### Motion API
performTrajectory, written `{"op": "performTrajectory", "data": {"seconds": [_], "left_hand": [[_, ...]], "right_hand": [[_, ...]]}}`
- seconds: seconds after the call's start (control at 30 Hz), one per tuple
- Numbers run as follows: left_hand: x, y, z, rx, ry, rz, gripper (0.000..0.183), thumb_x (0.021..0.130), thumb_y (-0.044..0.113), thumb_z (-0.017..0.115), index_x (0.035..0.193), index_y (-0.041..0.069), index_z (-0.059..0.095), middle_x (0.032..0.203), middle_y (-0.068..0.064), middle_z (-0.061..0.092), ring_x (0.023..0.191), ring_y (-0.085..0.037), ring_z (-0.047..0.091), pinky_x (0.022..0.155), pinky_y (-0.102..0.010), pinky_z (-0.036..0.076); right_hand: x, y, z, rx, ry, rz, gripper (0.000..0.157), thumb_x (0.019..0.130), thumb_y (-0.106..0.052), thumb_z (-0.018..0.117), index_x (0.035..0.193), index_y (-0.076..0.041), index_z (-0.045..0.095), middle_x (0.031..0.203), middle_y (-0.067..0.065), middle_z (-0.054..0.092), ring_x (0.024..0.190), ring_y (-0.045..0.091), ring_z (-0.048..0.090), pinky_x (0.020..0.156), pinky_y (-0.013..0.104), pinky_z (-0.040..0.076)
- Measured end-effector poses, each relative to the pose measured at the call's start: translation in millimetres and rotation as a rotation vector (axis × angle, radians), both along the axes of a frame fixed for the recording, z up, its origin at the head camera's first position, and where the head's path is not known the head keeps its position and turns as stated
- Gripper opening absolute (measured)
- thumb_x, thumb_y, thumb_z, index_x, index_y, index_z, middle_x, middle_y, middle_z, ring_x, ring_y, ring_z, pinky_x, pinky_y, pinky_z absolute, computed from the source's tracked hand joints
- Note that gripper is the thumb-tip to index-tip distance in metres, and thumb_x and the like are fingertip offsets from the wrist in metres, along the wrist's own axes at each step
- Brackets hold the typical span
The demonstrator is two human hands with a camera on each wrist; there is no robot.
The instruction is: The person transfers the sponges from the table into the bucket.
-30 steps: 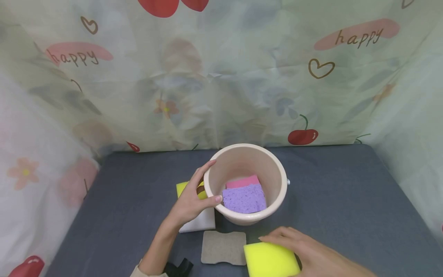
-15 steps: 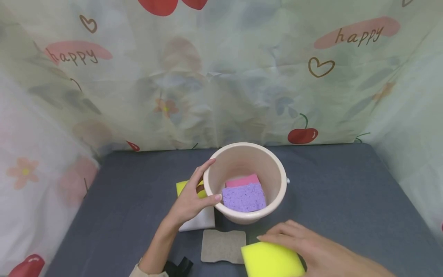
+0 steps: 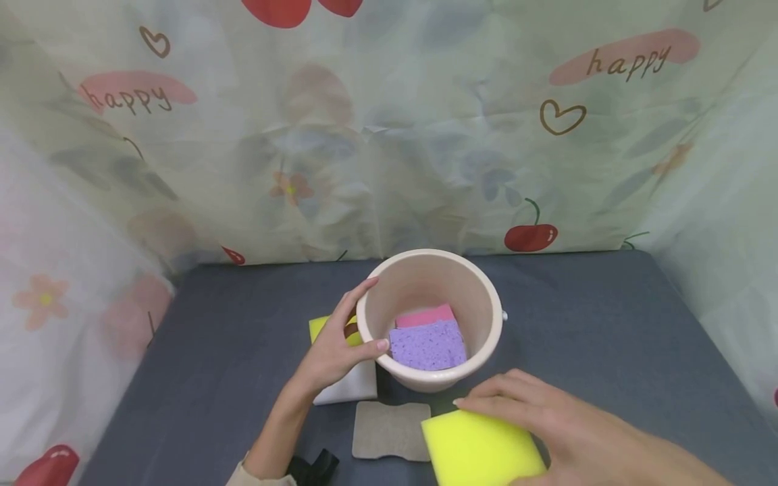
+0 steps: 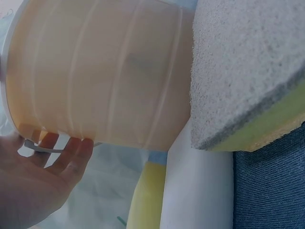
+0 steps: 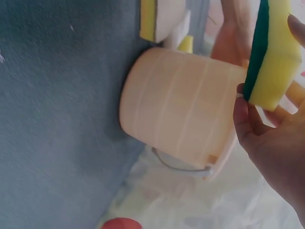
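Note:
A cream bucket (image 3: 428, 382) stands upright on the table with a purple sponge (image 3: 428, 345) and a pink sponge (image 3: 425, 316) inside. My left hand (image 3: 333, 354) grips its left rim, thumb at the near side of the rim and fingers along the outer wall. My right hand (image 3: 565, 422) holds a yellow sponge (image 3: 483, 449) in front of the bucket, to the right. In the right wrist view that yellow sponge (image 5: 276, 62) shows a green scouring layer, and the fingers and thumb pinch it by its edges.
A grey-faced sponge (image 3: 392, 430) lies near the front. Behind the left hand are a white block (image 3: 351, 386) and a yellow one (image 3: 319, 328). The bucket's wire handle (image 5: 178, 168) hangs at its side. A printed curtain (image 3: 377, 169) closes the back.
My right hand has lifted the yellow sponge slightly up and away from the table's front edge. The left hand stays on the bucket.

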State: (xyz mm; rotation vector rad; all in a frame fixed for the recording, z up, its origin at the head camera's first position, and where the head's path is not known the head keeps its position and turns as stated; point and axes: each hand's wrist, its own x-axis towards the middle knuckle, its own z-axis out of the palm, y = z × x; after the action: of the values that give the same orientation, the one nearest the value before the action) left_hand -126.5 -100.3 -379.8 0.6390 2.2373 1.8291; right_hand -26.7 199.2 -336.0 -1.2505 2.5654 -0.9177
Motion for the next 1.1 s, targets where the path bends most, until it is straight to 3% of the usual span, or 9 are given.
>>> {"op": "performTrajectory", "data": {"seconds": [0.23,0.4,0.57,0.73,0.93,1.1], "left_hand": [[-1.3,-0.4,-1.5,-0.006,0.012,-0.001,0.082,0.076,0.013,0.072,0.144,0.02,0.026,0.139,-0.012,0.029,0.121,-0.035,0.038,0.092,-0.051,0.039],[-1.1,-0.7,-3.1,0.004,0.011,-0.01,0.083,0.076,0.013,0.073,0.144,0.019,0.026,0.138,-0.014,0.029,0.12,-0.037,0.039,0.091,-0.054,0.038],[-0.7,-1.0,-2.6,0.011,0.021,-0.009,0.082,0.076,0.013,0.073,0.144,0.018,0.026,0.138,-0.013,0.029,0.121,-0.037,0.038,0.092,-0.055,0.037],[-0.6,-0.8,-1.7,0.006,0.017,-0.005,0.082,0.076,0.012,0.072,0.144,0.018,0.026,0.139,-0.012,0.029,0.121,-0.037,0.037,0.092,-0.054,0.036],[0.2,-1.2,-0.6,-0.005,0.013,-0.004,0.081,0.077,0.014,0.072,0.144,0.019,0.027,0.139,-0.013,0.029,0.121,-0.037,0.037,0.093,-0.054,0.036],[-4.1,-2.7,-10.6,-0.004,0.01,0.0,0.081,0.076,0.019,0.073,0.143,0.024,0.027,0.139,-0.007,0.03,0.122,-0.032,0.037,0.094,-0.052,0.037]], "right_hand": [[-6.8,0.6,21.5,-0.033,0.186,0.009,0.075,0.071,-0.045,0.074,0.135,-0.022,0.042,0.127,-0.012,0.044,0.111,0.005,0.04,0.087,0.016,0.035],[-14.1,1.5,30.5,-0.053,0.245,-0.009,0.075,0.068,-0.04,0.078,0.133,-0.02,0.045,0.125,-0.011,0.046,0.109,0.006,0.042,0.089,0.013,0.031],[-24.0,1.8,33.2,-0.045,0.239,-0.025,0.076,0.069,-0.04,0.078,0.134,-0.022,0.044,0.125,-0.011,0.046,0.11,0.006,0.043,0.09,0.012,0.031],[-35.7,4.1,33.0,0.006,0.226,-0.089,0.076,0.07,-0.044,0.075,0.136,-0.028,0.041,0.126,-0.014,0.043,0.108,0.004,0.043,0.084,0.019,0.039],[-47.9,3.3,32.8,0.039,0.218,-0.139,0.076,0.071,-0.048,0.073,0.137,-0.033,0.038,0.127,-0.017,0.042,0.11,0.003,0.041,0.084,0.023,0.041],[-59.1,0.0,31.5,0.057,0.186,-0.163,0.072,0.072,-0.051,0.07,0.135,-0.036,0.039,0.124,-0.021,0.042,0.109,0.001,0.04,0.082,0.028,0.043]]}}
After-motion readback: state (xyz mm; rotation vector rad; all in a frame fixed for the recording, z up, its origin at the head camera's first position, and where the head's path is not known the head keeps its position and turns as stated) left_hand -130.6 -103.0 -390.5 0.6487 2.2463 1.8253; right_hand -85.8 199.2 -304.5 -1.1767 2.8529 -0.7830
